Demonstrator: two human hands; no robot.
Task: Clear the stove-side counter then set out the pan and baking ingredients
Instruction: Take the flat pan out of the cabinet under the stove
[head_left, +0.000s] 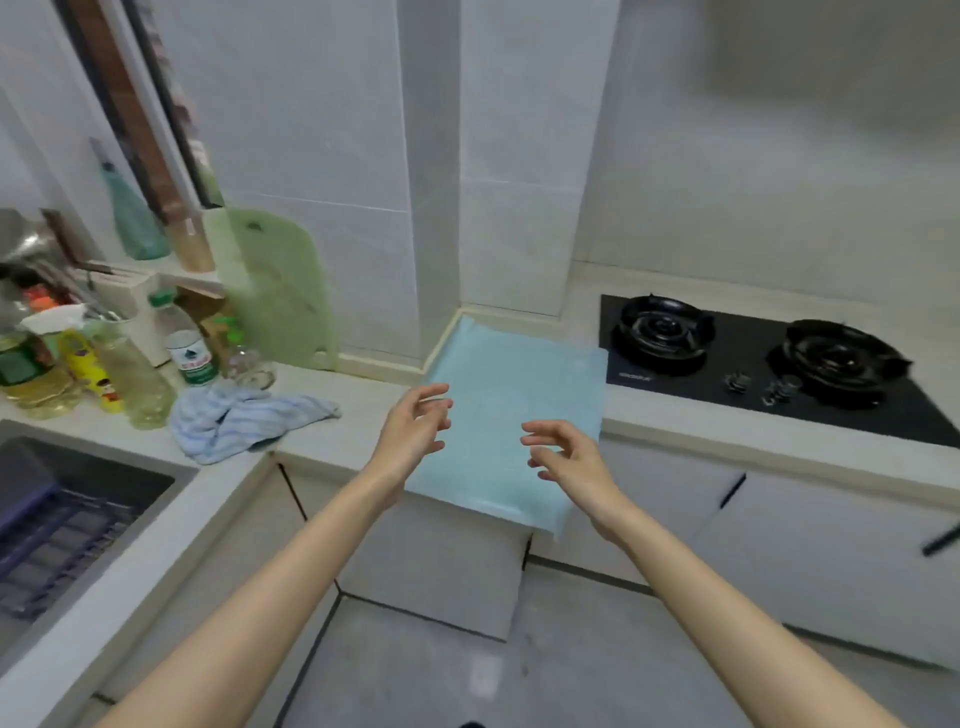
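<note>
Kitchen corner, left to right. Bottles (130, 374) and a striped cloth (244, 421) sit at 9 o'clock. Left hand (410, 431) and right hand (569, 457), fingers spread and empty, hover over the blue mat (509, 379) on the counter (727, 436); the stove (753, 358) lies at 3 o'clock.

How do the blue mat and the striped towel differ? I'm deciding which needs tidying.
The blue mat lies flat and spread out; the striped towel is bunched in a crumpled heap. The mat is plain pale blue, the towel blue-and-white striped. The mat sits beside the stove with its near edge hanging over the counter front; the towel lies wholly on the counter near the bottles. Neither is touched by a hand.
</note>
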